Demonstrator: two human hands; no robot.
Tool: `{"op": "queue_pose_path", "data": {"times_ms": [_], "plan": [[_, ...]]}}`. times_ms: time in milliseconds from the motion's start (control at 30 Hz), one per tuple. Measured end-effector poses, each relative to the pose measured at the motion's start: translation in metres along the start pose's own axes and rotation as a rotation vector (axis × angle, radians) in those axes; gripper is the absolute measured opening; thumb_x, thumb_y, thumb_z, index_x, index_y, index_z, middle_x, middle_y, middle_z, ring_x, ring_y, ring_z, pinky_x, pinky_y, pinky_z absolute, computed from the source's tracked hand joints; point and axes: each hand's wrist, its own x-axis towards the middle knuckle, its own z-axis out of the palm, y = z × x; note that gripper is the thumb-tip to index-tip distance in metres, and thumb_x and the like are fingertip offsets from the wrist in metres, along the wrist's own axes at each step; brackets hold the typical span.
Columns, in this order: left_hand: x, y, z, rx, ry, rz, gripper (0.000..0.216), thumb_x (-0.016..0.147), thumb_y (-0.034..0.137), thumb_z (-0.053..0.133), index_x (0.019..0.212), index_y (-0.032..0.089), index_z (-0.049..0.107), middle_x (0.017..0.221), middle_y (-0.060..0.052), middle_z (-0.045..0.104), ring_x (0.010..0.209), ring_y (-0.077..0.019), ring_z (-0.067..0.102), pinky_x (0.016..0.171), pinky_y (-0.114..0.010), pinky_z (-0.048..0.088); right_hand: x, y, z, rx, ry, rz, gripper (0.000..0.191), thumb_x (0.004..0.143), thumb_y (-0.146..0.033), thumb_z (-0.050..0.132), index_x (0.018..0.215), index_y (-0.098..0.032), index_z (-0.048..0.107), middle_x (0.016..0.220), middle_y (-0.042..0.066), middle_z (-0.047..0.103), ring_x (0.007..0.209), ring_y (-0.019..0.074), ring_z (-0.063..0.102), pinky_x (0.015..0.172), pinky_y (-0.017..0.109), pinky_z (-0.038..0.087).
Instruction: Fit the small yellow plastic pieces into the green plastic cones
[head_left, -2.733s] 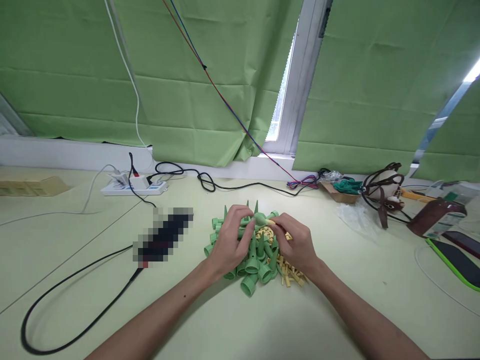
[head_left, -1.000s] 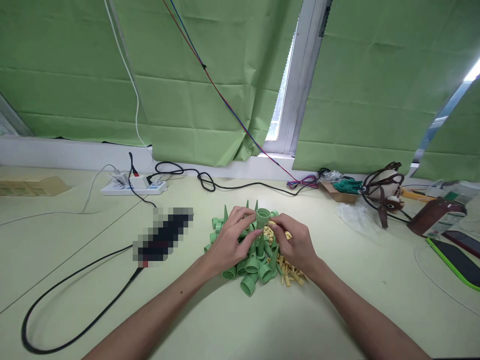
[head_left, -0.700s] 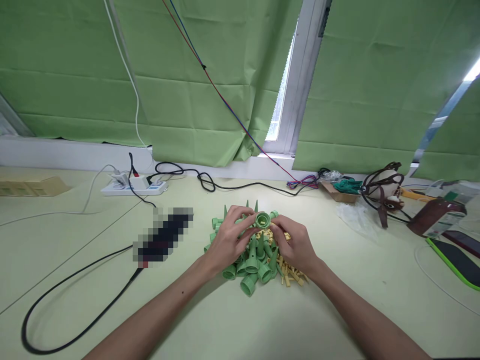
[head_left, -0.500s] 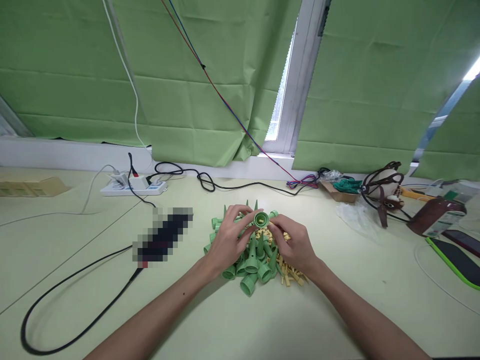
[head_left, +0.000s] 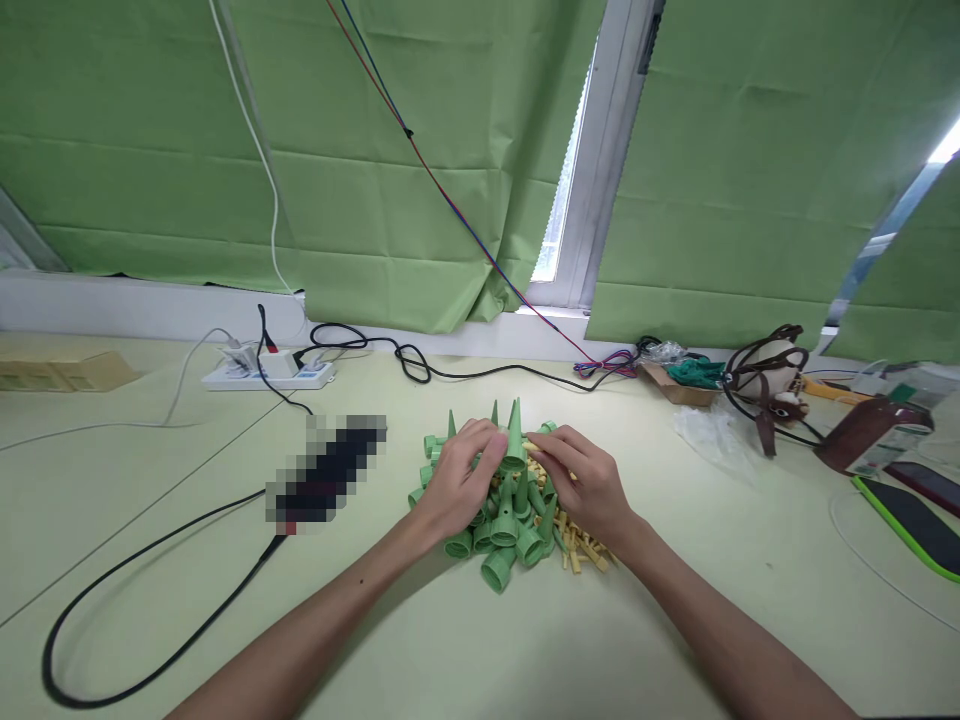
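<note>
Fingers (head_left: 491, 452) of both hands pinching one upright green cone (head_left: 514, 438) above the cone pile (head_left: 504, 530).

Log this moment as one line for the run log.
left hand: holds green cone, tip up | right hand: fingertips at cone, over yellow pieces | cone pile on table

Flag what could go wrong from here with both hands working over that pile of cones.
1. The left hand holds a green plastic cone spike tip-up, right hand alongside; a slip could drop it into the heap of green cones.
2. The small yellow plastic pieces lie loose under the right hand and could scatter.
3. The black cable loops close to the left forearm and might snag.
</note>
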Motion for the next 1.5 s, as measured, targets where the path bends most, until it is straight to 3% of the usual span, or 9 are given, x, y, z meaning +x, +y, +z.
{"op": "queue_pose_path", "data": {"times_ms": [333, 667, 1133, 1500], "plan": [[-0.001, -0.003, 0.001, 0.056, -0.06, 0.033, 0.028, 0.101, 0.035, 0.04, 0.085, 0.017, 0.055, 0.088, -0.005, 0.055, 0.087, -0.0182, 0.05, 0.08, -0.031, 0.041, -0.001, 0.003, 0.001, 0.028, -0.016, -0.018, 0.019, 0.097, -0.012, 0.047, 0.11, -0.02, 0.06, 0.081, 0.005, 0.06, 0.069, 0.0162, 0.053, 0.06, 0.029, 0.044], [-0.002, -0.001, -0.001, 0.076, -0.102, 0.118, 0.022, 0.099, 0.031, 0.043, 0.109, 0.017, 0.057, 0.109, -0.01, 0.054, 0.104, -0.0224, 0.053, 0.092, -0.036, 0.045, 0.0, 0.001, -0.003, 0.024, -0.046, 0.024, 0.016, 0.099, -0.016, 0.044, 0.098, -0.019, 0.06, 0.076, 0.004, 0.057, 0.066, 0.0158, 0.05, 0.06, 0.028, 0.041], [-0.004, -0.005, 0.0, 0.124, -0.137, 0.245, 0.042, 0.099, 0.017, 0.041, 0.139, 0.028, 0.044, 0.122, -0.01, 0.048, 0.115, -0.0216, 0.049, 0.099, -0.037, 0.045, 0.002, -0.004, -0.004, 0.042, -0.049, 0.078, 0.019, 0.099, -0.018, 0.043, 0.085, -0.019, 0.055, 0.069, 0.0, 0.051, 0.06, 0.0131, 0.045, 0.058, 0.025, 0.038], [-0.004, -0.017, -0.003, 0.249, -0.127, 0.4, 0.063, 0.092, 0.0, 0.038, 0.144, 0.035, 0.038, 0.127, -0.011, 0.04, 0.113, -0.021, 0.048, 0.089, -0.037, 0.052, 0.004, -0.009, -0.004, 0.115, -0.054, 0.157, 0.025, 0.098, -0.022, 0.042, 0.075, -0.02, 0.051, 0.062, -0.002, 0.049, 0.055, 0.0119, 0.042, 0.054, 0.026, 0.036]]}}
